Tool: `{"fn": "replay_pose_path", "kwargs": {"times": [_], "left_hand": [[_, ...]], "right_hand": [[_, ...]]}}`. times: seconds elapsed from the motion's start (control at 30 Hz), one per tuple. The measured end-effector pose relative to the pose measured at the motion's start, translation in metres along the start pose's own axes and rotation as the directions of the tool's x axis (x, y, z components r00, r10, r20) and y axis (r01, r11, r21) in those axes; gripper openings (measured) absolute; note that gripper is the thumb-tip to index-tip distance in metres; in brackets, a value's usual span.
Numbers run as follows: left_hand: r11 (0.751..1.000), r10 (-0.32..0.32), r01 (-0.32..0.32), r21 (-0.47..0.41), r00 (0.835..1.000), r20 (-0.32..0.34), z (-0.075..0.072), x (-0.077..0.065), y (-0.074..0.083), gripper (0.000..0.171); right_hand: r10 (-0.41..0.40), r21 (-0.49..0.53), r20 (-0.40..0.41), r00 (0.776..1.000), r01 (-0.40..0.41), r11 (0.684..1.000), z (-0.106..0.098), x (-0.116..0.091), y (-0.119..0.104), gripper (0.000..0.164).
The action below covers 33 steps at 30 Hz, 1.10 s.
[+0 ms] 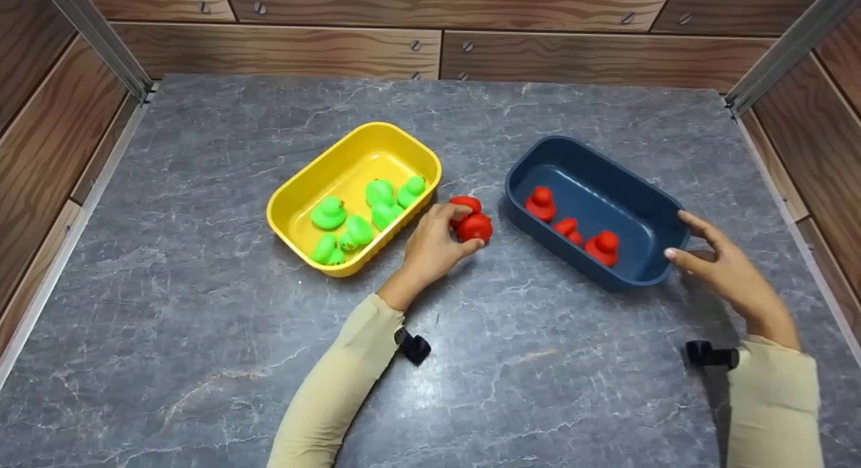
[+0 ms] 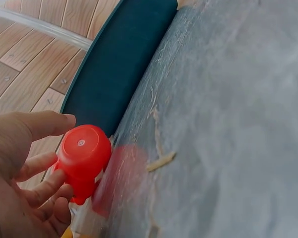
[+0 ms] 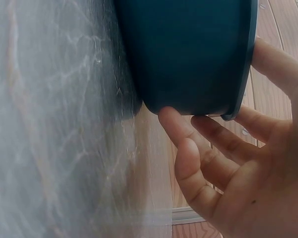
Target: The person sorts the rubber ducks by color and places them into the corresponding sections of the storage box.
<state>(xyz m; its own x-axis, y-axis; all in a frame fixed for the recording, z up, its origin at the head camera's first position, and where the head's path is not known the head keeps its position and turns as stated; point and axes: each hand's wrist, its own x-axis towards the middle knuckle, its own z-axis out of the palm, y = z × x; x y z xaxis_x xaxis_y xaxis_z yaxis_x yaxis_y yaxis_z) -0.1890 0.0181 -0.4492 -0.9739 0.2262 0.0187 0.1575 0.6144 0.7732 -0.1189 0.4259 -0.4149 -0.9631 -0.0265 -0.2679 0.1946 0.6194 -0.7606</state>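
Note:
Two red rubber ducks lie together on the table between the tubs. My left hand reaches round them, index finger over the farther one and thumb beside the nearer one. In the left wrist view, a red duck lies tipped with its round base showing; the fingers touch its side and the thumb tip is right at the base's edge. My right hand holds the right end of the dark blue tub, thumb and index finger at the rim. Other fingertips rest against its outer wall.
Several red ducks sit along the near side inside the blue tub. Left of the loose ducks stands a yellow tub with several green ducks. Wood-patterned panels border the grey marbled table.

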Motion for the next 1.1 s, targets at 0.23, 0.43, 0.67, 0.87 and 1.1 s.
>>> {"fn": "replay_pose_path", "kwargs": {"times": [0.23,0.43,0.67,0.87,1.1], "left_hand": [[1.0,0.002,-0.001,-0.007,1.0,0.025,0.0014,0.0029,-0.0027,0.046],[1.0,-0.024,0.023,0.013,0.999,0.045,0.0009,0.0036,-0.0022,0.043],[0.999,-0.031,0.03,0.037,0.998,0.046,0.0016,0.0039,-0.0026,0.036],[0.999,-0.023,0.022,0.03,0.999,0.041,0.0017,0.0035,-0.0038,0.034],[1.0,-0.019,0.018,0.005,0.999,0.05,0.0011,0.0031,-0.0045,0.033]], "right_hand": [[0.007,0.011,-0.008,1.0,-0.007,1.0,0.0005,0.0001,-0.0003,0.075],[0.007,0.002,-0.008,1.0,-0.007,1.0,0.0006,0.0009,-0.0005,0.075],[0.018,-0.013,-0.003,1.0,-0.018,1.0,0.0,0.0009,-0.0006,0.076],[0.012,-0.006,0.005,1.0,-0.012,1.0,-0.0001,0.0002,0.0003,0.075],[0.016,-0.012,0.009,1.0,-0.016,1.0,-0.0004,0.0009,0.0012,0.075]]}}
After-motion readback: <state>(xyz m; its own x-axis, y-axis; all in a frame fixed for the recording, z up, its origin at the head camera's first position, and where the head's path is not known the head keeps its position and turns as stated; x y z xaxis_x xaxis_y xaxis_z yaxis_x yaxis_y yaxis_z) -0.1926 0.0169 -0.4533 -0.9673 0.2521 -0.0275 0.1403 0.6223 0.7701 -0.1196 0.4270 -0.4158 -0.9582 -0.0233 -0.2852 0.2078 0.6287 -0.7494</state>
